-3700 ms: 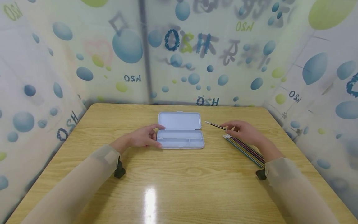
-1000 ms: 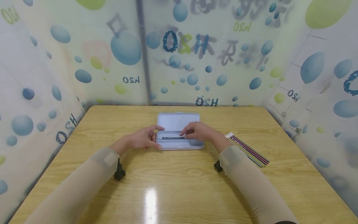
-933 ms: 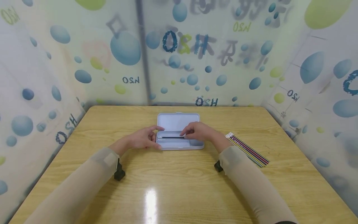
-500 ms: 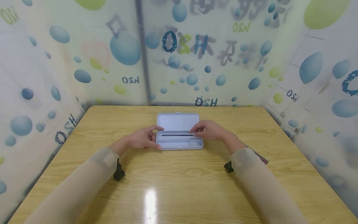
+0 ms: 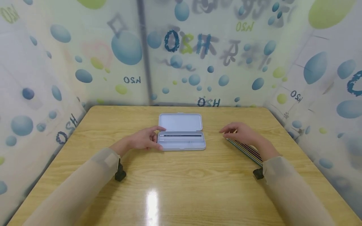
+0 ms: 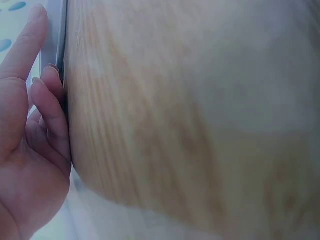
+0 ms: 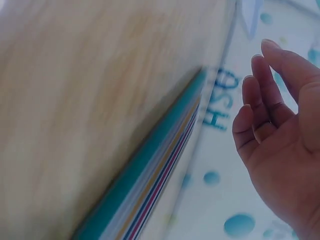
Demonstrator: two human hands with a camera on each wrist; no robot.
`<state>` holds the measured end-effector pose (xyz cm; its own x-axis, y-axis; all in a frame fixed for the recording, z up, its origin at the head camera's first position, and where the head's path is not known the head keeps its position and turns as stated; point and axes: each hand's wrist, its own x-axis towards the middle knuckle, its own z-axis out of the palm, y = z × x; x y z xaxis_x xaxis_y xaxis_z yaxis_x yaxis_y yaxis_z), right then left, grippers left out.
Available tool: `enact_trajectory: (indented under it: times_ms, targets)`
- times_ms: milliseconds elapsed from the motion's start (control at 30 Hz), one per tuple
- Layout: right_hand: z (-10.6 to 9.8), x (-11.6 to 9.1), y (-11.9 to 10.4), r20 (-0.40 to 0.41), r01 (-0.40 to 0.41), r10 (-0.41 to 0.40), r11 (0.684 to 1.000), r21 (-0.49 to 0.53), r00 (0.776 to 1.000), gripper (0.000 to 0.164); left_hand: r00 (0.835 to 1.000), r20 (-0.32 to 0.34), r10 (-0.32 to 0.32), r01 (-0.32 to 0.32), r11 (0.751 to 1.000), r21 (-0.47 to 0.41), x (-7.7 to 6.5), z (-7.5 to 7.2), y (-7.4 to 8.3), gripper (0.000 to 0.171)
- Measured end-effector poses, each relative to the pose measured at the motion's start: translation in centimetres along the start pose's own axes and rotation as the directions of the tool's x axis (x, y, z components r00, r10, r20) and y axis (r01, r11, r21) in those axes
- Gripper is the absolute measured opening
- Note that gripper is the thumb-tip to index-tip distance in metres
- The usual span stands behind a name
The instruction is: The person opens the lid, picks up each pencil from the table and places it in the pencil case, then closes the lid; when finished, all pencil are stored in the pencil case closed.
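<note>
A pale pencil case (image 5: 181, 147) lies with its lid raised at the back of the table, split into a long back compartment and smaller front ones. One dark pencil (image 5: 183, 135) lies along the back compartment. At the case's left end, my left hand (image 5: 142, 138) holds it between thumb and index finger; the other fingers are curled against its side. My right hand (image 5: 244, 133) hovers over a row of striped pencils (image 5: 246, 150) to the right, fingers loosely bent and holding nothing. In the right wrist view, the pencils (image 7: 155, 165) lie apart from the right hand (image 7: 285, 135).
The wooden table (image 5: 181, 182) stretches in front of the case. Behind and at both sides stand patterned hangings (image 5: 186, 62) with blue and green spots. A bright light reflection shows on the tabletop near the front.
My right hand brought a dark pencil from the right, laid it in the case's back compartment, let go and moved back over the pencils. The left hand stayed at the case.
</note>
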<state>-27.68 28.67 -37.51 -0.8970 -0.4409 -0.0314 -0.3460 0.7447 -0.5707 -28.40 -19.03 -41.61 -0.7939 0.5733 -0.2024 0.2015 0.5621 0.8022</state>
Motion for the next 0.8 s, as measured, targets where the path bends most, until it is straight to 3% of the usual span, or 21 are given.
enact_trajectory:
  times_ms: [433,800]
  targets:
    - [-3.1,-4.9,5.7,-0.031,-0.100,0.100,0.995,-0.017,0.995,0.029,1.000,0.004,0.018,-0.018,1.000,-0.001,-0.1,0.0,0.3,0.091]
    - [-4.3,-6.9,8.2,0.079,-0.131,0.131,0.991,-0.006,0.988,0.034,1.000,0.013,0.008,-0.008,1.000,-0.013,-0.1,0.0,0.3,0.092]
